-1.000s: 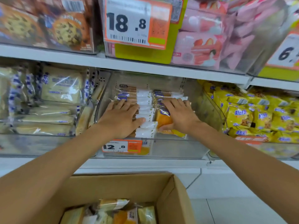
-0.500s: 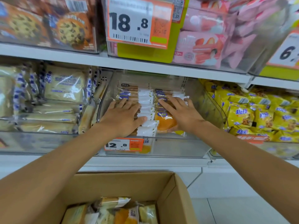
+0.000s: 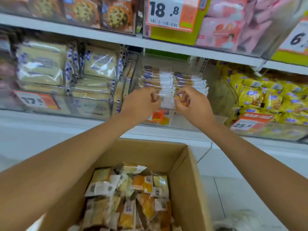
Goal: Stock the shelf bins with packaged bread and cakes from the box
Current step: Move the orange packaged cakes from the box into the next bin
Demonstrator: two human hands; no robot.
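Note:
The clear middle shelf bin [image 3: 215, 95] holds two rows of cake packets [image 3: 164, 80] with blue and white ends. My left hand [image 3: 141, 104] and my right hand [image 3: 193, 105] hover side by side at the bin's front, fingers curled in, just before the frontmost packets. No packet is clearly gripped in either hand. Below my forearms stands the open cardboard box [image 3: 188, 180], filled with several loose bread and cake packets [image 3: 133, 189] in yellow, orange and white wrapping.
Left of the middle bin is a bin of pale bread packs [image 3: 100, 64]; to the right is a bin of yellow snack bags [image 3: 266, 99]. Orange price tags [image 3: 159, 115] hang on the bin fronts. The upper shelf [image 3: 166, 45] carries cookie and pink boxes. White floor tiles lie to the right of the box.
Both hands have lifted off the packets and drawn back to the bin's front, fingers going from flat and spread to curled. The view has tilted down, showing more of the box.

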